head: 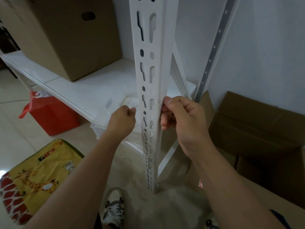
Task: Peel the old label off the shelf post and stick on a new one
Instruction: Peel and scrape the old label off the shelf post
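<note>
Two bare forearms are seen closest. At the upright white shelf post [154, 83], slotted flat metal, the right hand [183, 119] is curled, thumb and fingers pinched at the post's right edge; any label there cannot be made out. The left hand [123, 120] is closed in a fist just beside the post's left face. A closed cardboard box [69, 38] is carried on the white shelf [92, 86].
</note>
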`<state>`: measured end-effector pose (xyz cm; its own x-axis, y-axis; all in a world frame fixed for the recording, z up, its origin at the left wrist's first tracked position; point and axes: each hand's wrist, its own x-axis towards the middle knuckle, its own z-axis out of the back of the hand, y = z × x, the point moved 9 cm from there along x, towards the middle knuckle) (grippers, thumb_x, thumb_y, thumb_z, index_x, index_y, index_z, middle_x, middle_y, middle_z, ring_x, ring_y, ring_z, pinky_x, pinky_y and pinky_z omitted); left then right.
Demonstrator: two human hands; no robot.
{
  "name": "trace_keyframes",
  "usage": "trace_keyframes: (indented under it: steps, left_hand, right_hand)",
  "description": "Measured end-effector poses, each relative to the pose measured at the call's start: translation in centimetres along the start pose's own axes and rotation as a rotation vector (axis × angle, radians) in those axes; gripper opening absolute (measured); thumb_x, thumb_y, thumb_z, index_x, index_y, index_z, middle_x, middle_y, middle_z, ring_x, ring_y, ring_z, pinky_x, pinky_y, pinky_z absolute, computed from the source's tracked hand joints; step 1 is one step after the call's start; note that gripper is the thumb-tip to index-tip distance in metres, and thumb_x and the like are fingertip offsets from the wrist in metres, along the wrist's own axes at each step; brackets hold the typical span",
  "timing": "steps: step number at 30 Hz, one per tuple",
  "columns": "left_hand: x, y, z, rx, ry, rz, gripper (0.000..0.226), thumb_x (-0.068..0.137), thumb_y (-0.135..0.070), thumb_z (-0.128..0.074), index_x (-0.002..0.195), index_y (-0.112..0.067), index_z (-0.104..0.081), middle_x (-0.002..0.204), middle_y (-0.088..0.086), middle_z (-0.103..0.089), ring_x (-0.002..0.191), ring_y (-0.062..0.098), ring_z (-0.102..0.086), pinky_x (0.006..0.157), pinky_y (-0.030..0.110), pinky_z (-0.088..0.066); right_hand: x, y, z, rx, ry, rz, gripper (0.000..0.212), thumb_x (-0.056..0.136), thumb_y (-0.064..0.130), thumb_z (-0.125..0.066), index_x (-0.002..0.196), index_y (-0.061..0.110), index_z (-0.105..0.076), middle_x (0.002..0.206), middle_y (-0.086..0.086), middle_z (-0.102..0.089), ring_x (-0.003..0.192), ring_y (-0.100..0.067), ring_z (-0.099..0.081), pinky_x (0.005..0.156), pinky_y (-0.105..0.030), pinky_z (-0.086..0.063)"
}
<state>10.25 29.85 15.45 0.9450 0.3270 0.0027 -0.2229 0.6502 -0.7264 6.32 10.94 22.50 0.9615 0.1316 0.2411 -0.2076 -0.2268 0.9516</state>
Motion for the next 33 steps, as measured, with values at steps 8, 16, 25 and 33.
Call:
trace_keyframes:
  steps: [8, 16, 25, 33]
  left_hand:
    - [0.0, -1.1, 0.8, -0.074, -0.178, -0.068, 0.044, 0.094, -0.033, -0.054, 0.135, -0.019, -0.051, 0.138, 0.007, -0.054, 0.126, 0.029, -0.05, 0.106, 0.053, -0.041]
    - [-2.5, -4.0, -0.5, -0.632, -0.012, -0.047, 0.035, 0.1, -0.017, -0.037, 0.073, -0.011, -0.058, 0.062, -0.004, -0.066, 0.062, 0.008, -0.06, 0.069, 0.028, -0.049]
    - [-2.1, -4.0, -4.1, -0.851, 0.291, -0.095, 0.044, 0.099, -0.023, -0.028, 0.07, -0.001, -0.053, 0.056, 0.009, -0.059, 0.06, 0.027, -0.056, 0.074, 0.043, -0.045]
    - [-2.7, -5.3, -3.6, -0.895, 0.315, -0.16, 0.052, 0.1, -0.02, -0.026, 0.06, -0.007, -0.056, 0.051, 0.007, -0.057, 0.053, 0.022, -0.055, 0.066, 0.033, -0.048]
  right_hand:
    - [-0.1, -0.1, -0.1, 0.031, 0.007, 0.017, 0.028, 0.096, 0.01, -0.051, 0.072, -0.002, -0.06, 0.056, -0.013, -0.057, 0.05, -0.02, -0.051, 0.053, -0.03, -0.048]
    - [0.0, 0.0, 0.0, 0.015, -0.025, 0.023, 0.029, 0.096, 0.009, -0.05, 0.072, -0.005, -0.06, 0.055, -0.013, -0.057, 0.048, -0.018, -0.051, 0.051, -0.028, -0.048]
    - [0.0, -0.4, 0.0, 0.062, -0.062, -0.01, 0.028, 0.094, 0.009, -0.051, 0.073, -0.008, -0.059, 0.053, -0.012, -0.057, 0.049, -0.019, -0.051, 0.052, -0.027, -0.049]
    - [0.1, -0.3, -0.2, 0.082, -0.056, -0.023, 0.029, 0.094, 0.01, -0.052, 0.069, 0.0, -0.061, 0.051, -0.011, -0.056, 0.048, -0.02, -0.05, 0.052, -0.03, -0.048]
